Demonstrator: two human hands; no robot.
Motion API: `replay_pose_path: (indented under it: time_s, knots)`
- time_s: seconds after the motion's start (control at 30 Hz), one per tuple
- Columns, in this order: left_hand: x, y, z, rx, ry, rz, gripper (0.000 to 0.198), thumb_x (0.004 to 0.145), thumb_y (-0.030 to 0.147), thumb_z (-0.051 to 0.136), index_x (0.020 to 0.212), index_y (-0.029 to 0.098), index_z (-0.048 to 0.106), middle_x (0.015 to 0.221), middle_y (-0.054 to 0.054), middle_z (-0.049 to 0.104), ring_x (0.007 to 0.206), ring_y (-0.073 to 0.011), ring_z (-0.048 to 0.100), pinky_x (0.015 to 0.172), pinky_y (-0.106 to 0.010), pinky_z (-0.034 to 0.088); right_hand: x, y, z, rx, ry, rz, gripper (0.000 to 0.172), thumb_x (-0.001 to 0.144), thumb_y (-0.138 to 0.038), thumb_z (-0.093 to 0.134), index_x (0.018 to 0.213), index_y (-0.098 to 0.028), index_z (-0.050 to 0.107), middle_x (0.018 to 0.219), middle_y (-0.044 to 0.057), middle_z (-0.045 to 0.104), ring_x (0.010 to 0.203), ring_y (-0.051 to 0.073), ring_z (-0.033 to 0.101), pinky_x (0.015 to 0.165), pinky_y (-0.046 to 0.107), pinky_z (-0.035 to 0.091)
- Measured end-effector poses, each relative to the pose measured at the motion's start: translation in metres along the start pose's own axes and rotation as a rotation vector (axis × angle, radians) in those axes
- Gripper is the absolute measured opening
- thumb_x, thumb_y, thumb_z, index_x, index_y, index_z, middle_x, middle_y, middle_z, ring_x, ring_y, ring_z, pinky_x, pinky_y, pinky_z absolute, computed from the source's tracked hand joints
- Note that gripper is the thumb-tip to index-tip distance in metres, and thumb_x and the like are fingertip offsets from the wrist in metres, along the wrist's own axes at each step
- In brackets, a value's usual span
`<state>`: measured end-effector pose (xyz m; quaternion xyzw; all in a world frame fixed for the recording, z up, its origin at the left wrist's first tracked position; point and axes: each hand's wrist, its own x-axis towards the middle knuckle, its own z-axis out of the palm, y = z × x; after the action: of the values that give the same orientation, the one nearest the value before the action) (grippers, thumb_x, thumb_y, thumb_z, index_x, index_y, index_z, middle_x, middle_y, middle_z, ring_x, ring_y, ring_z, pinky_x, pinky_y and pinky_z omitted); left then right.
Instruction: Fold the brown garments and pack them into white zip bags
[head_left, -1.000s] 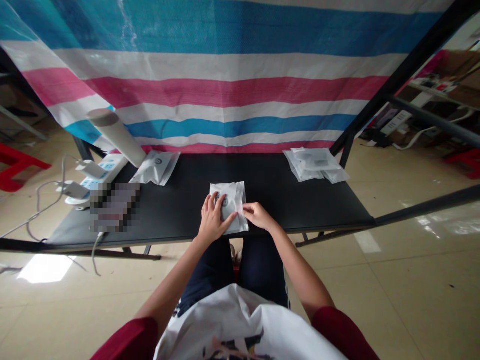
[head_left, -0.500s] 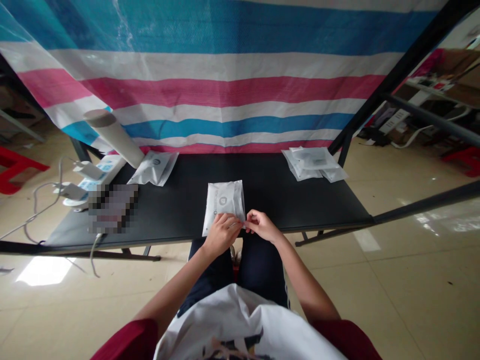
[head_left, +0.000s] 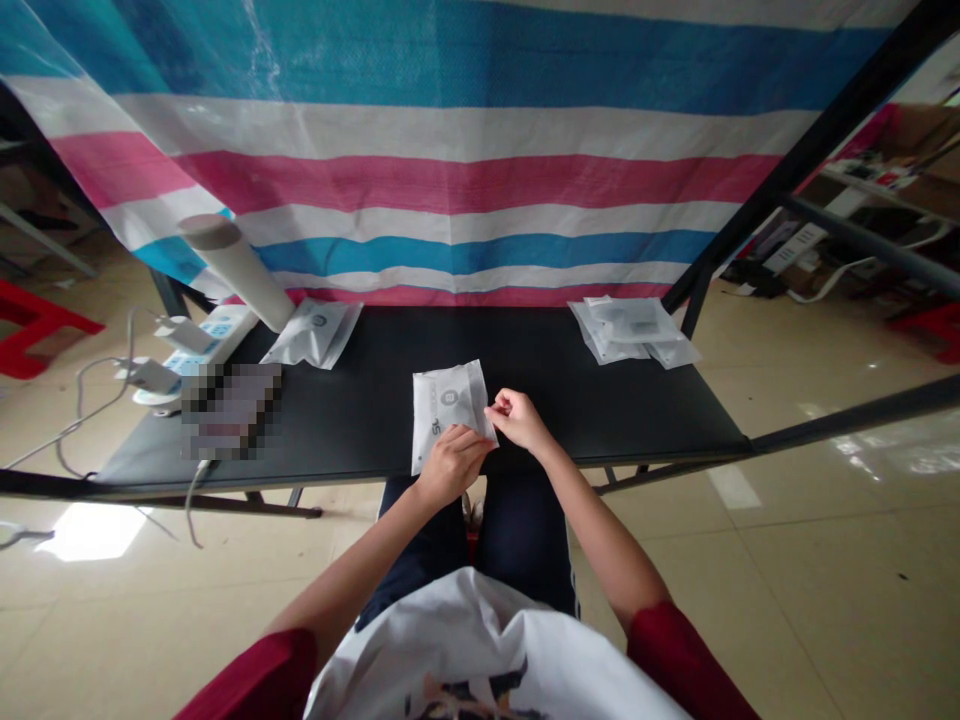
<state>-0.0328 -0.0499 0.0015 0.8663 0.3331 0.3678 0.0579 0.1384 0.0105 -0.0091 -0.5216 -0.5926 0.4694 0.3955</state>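
Note:
A frosted white zip bag [head_left: 442, 395] with a dark printed logo lies at the front middle of the black table, its opening edge facing right. My left hand [head_left: 455, 462] is closed on the bag's near right corner, fingers pinched together. At the right edge, a little farther up, my right hand [head_left: 519, 418] is closed in a pinch against the bag's opening strip. Its fingertips hide the exact spot they grip.
Another printed bag [head_left: 315, 333] lies at the back left beside a leaning white bottle [head_left: 238, 272]. Several frosted bags [head_left: 634, 328] are stacked back right. A power strip [head_left: 202, 355] with chargers and a blurred-out device [head_left: 232, 410] with a cable sit left. A striped sheet [head_left: 465, 180] hangs behind.
My right hand has slid away from me along the bag's right edge, from near the corner. My left hand stays at the near corner, and more of the print shows.

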Motion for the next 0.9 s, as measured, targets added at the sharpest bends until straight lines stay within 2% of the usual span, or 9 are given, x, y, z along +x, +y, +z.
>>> replay_pose_path:
  time_s: [0.2, 0.37, 0.47, 0.57, 0.67, 0.7, 0.8, 0.83, 0.9]
  knots:
    - [-0.008, 0.018, -0.001, 0.013, 0.022, 0.036, 0.018, 0.094, 0.017, 0.053, 0.091, 0.021, 0.07, 0.083, -0.002, 0.071, 0.074, -0.0142, 0.059, 0.069, -0.032, 0.044, 0.076, 0.013, -0.002, -0.18, 0.214, 0.008, 0.027, 0.068, -0.034, 0.061, 0.063, -0.024, 0.037, 0.056, -0.005, 0.05, 0.055, 0.012, 0.051, 0.056, 0.023, 0.038]
    - [-0.012, 0.021, -0.006, 0.064, 0.056, -0.057, 0.014, 0.092, 0.021, 0.059, 0.088, 0.026, 0.073, 0.083, 0.001, 0.073, 0.084, -0.0174, 0.06, 0.091, -0.043, 0.04, 0.087, 0.017, -0.001, -0.224, 0.27, 0.007, 0.021, 0.074, -0.034, 0.061, 0.067, -0.023, 0.045, 0.064, -0.002, 0.057, 0.062, 0.014, 0.056, 0.063, 0.025, 0.044]
    - [-0.014, 0.022, -0.007, 0.078, 0.015, -0.113, 0.014, 0.091, 0.024, 0.061, 0.087, 0.028, 0.073, 0.087, 0.002, 0.074, 0.094, -0.0201, 0.061, 0.104, -0.051, 0.033, 0.073, 0.012, -0.003, -0.116, 0.244, 0.065, 0.023, 0.078, -0.041, 0.063, 0.084, -0.022, 0.053, 0.069, -0.001, 0.06, 0.065, 0.014, 0.059, 0.063, 0.025, 0.047]
    - [-0.017, 0.025, -0.005, 0.07, -0.008, -0.133, 0.013, 0.091, 0.024, 0.061, 0.087, 0.027, 0.073, 0.089, 0.002, 0.074, 0.097, -0.0197, 0.061, 0.109, -0.053, 0.031, 0.041, 0.006, -0.004, 0.09, 0.067, 0.228, 0.041, 0.078, -0.056, 0.065, 0.098, -0.021, 0.056, 0.066, -0.002, 0.06, 0.06, 0.015, 0.059, 0.052, 0.025, 0.048]
    - [-0.019, 0.03, -0.001, 0.058, 0.003, -0.132, 0.013, 0.091, 0.023, 0.061, 0.085, 0.027, 0.073, 0.088, 0.002, 0.074, 0.097, -0.0194, 0.061, 0.111, -0.054, 0.03, -0.001, 0.006, 0.0, 0.136, -0.21, 0.298, 0.044, 0.076, -0.062, 0.067, 0.082, -0.019, 0.061, 0.063, 0.0, 0.06, 0.056, 0.015, 0.057, 0.047, 0.025, 0.047]
    - [-0.02, 0.033, 0.001, 0.052, 0.003, -0.124, 0.012, 0.09, 0.023, 0.062, 0.085, 0.026, 0.072, 0.088, 0.002, 0.074, 0.096, -0.0192, 0.061, 0.111, -0.054, 0.03, -0.014, 0.008, 0.001, 0.118, -0.244, 0.271, 0.043, 0.077, -0.061, 0.066, 0.078, -0.018, 0.061, 0.063, 0.0, 0.061, 0.056, 0.015, 0.057, 0.048, 0.025, 0.047]
    - [-0.022, 0.047, 0.006, 0.016, -0.02, -0.065, 0.008, 0.089, 0.024, 0.063, 0.09, 0.025, 0.071, 0.09, 0.001, 0.074, 0.096, -0.0188, 0.061, 0.109, -0.05, 0.035, -0.044, 0.021, -0.011, -0.035, -0.135, 0.13, 0.035, 0.085, -0.052, 0.056, 0.078, -0.018, 0.064, 0.066, 0.002, 0.065, 0.058, 0.017, 0.058, 0.052, 0.027, 0.046]
    - [-0.024, 0.051, 0.006, -0.005, -0.039, -0.035, 0.008, 0.089, 0.024, 0.063, 0.092, 0.025, 0.071, 0.091, 0.0, 0.074, 0.095, -0.0188, 0.061, 0.105, -0.048, 0.039, -0.051, 0.027, -0.025, -0.107, -0.059, 0.096, 0.032, 0.087, -0.048, 0.053, 0.082, -0.018, 0.066, 0.069, 0.004, 0.067, 0.059, 0.017, 0.059, 0.053, 0.027, 0.046]
    - [-0.028, 0.057, 0.005, -0.054, -0.075, 0.013, 0.009, 0.089, 0.024, 0.063, 0.094, 0.024, 0.07, 0.092, -0.002, 0.073, 0.094, -0.0187, 0.062, 0.096, -0.043, 0.046, -0.061, 0.038, -0.071, -0.246, 0.084, 0.078, 0.029, 0.088, -0.04, 0.05, 0.095, -0.018, 0.068, 0.078, 0.007, 0.071, 0.063, 0.019, 0.062, 0.057, 0.028, 0.047]
